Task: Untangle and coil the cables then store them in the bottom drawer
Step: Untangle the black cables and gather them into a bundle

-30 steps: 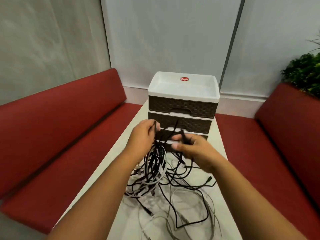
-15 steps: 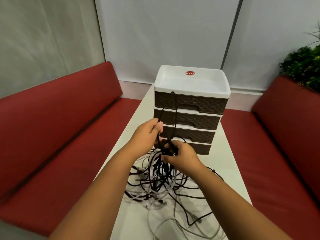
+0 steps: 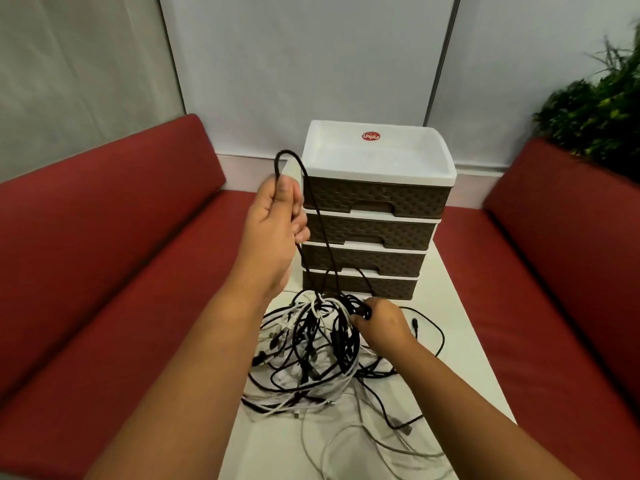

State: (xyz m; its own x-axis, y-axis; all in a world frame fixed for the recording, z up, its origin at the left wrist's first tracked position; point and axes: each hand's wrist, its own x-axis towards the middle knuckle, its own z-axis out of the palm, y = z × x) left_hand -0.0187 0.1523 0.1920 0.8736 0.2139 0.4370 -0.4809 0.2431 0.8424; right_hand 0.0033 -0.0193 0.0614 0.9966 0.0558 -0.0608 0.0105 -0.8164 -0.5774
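Left hand (image 3: pixel 277 216): raised, fingers curling round a black cable (image 3: pixel 313 209), a loop arching just above the knuckles.
Right hand (image 3: pixel 381 323): low on the bench (image 3: pixel 460 327), fingers pinching into the tangle of cables (image 3: pixel 311 348).
Key relation: the black cable is running steeply down and rightward from the left hand to the tangle just left of the right hand; its long axis is lying near vertical, taut-looking.
Nearer hand: the right, touching the knot.
Bottom drawer (image 3: pixel 360 285): just beyond the right hand, looking closed.
Change: left hand is now lifting higher than half a second ago; right hand dropping onto the pile.
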